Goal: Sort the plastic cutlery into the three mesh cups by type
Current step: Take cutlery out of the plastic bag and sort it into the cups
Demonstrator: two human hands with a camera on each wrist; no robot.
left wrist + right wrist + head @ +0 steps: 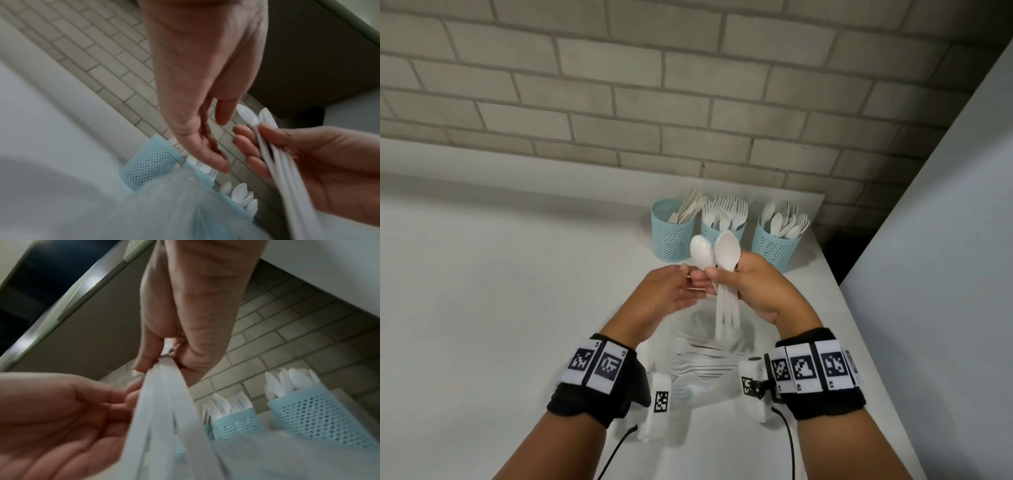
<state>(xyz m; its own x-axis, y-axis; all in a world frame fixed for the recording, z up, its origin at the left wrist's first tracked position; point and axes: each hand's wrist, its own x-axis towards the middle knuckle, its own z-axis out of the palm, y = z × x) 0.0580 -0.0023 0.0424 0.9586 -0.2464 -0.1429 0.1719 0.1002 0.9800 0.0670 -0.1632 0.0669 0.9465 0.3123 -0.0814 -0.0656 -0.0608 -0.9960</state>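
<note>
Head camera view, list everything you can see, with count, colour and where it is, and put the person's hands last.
Mesh cups: three, light blue, in a row at the table's far edge; left holds knives, middle forks, right spoons.
Held spoons: several, white, bowls up, in the right hand.
Loose cutlery: a pile, white, exact count unclear, on the table between the wrists.
Table: one, white.
Brick wall: grey-beige, behind the table.
Wristbands: two, black with coded markers.
Left hand: open, fingers at the spoon handles.
Right hand: grips the spoons.

white spoons [726,274] bunched upright (bowls up) before three blue mesh cups [674,230].
</note>
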